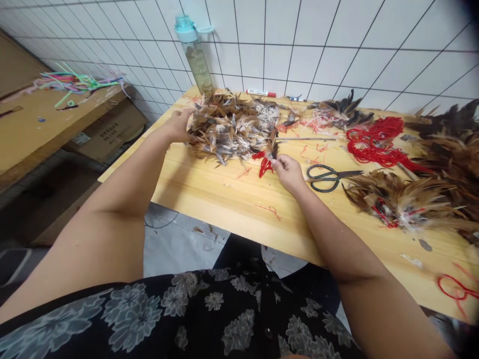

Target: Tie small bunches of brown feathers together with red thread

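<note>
A heap of small brown, white and grey feathers (234,127) lies on the wooden table. At its left edge is my left hand (181,124), thumb and fingers apart, with some fingertips hidden against the feathers. My right hand (288,172) is closed in a pinch on a small dark feather bunch (272,147) at the heap's right front corner. Red yarn (265,167) hangs beside those fingertips; whether it is tied to the bunch I cannot tell. Black-handled scissors (329,178) lie just right of my right hand, blades pointing right.
A water bottle (196,57) stands behind the heap against the tiled wall. A red marker (261,92) and a thin stick (307,138) lie on the table (224,194). To the right are a red yarn skein (374,142) and long brown feather bundles (407,194). Colourful strips (80,82) cover another table.
</note>
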Available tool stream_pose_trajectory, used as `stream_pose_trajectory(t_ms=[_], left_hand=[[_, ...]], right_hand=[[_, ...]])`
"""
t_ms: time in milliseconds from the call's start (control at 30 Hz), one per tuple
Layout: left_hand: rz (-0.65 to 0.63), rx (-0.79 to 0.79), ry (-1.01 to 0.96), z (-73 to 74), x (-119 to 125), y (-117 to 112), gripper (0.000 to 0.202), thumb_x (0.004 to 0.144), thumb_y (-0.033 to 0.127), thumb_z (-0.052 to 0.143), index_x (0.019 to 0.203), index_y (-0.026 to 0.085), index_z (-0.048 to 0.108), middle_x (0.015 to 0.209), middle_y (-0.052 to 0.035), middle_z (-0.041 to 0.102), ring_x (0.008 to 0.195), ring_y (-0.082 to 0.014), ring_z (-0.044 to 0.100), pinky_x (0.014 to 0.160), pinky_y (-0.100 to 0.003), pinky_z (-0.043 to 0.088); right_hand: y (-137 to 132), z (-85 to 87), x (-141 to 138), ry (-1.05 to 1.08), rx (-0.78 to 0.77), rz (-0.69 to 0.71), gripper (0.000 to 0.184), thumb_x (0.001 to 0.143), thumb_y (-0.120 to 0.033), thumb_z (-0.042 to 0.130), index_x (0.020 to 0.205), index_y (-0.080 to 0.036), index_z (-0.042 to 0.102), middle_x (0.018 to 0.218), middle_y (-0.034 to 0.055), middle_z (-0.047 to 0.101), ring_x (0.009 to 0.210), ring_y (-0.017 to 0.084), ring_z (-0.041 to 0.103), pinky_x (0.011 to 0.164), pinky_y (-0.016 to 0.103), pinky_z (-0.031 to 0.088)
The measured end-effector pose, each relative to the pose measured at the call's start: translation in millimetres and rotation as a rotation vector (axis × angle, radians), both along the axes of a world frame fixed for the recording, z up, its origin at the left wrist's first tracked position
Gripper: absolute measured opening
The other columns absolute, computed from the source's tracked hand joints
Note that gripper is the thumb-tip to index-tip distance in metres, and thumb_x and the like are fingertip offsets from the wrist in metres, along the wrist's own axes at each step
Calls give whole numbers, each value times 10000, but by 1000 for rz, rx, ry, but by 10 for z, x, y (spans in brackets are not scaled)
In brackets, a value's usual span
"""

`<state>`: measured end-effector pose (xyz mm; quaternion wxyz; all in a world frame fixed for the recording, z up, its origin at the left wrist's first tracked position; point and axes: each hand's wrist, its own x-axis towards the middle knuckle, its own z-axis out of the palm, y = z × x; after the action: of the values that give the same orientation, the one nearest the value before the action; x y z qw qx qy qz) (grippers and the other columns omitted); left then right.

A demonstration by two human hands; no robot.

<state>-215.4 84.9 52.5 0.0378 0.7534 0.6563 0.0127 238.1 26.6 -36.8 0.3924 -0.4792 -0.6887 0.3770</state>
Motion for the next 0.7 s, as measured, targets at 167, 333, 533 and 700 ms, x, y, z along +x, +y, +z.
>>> stream_pose_trajectory(t_ms=[167,333,533,700], left_hand=[[100,278,-165,158,688,-473,720,1179,667,568,1658,195,825,1736,-135,703,1613,-432,674,1419,-596,550],[-64,195,-224,18,1534,-680,410,1121,376,626,1371,274,935,1420,-103,844,1331,-383,828,1287,-571,655],[-81,132,-101,-109,2041,-475,361,1163,297,654,1389,317,934,1493,-89,833,1471,-421,777,1260,-536,673],[-74,40,-8,-121,2090,-330,397,1139,256,621,1360,265,950,1514,-150,816,1522,-481,735,1338,-603,622]], right_hand=[[72,-65,-6,75,-27,-11,401,1064,-241,767,735,-268,541,724,-38,492,769,185,419,805,356,346],[185,-196,1,232,-53,-28,590,1100,-604,871,770,-280,504,740,-52,455,758,157,401,796,346,359],[263,-277,62,392,-92,-52,700,1033,-895,849,835,-301,536,709,-64,416,698,151,371,731,347,326],[281,-276,56,411,-126,-61,722,1058,-925,824,852,-306,516,686,-61,427,683,157,378,693,335,293]])
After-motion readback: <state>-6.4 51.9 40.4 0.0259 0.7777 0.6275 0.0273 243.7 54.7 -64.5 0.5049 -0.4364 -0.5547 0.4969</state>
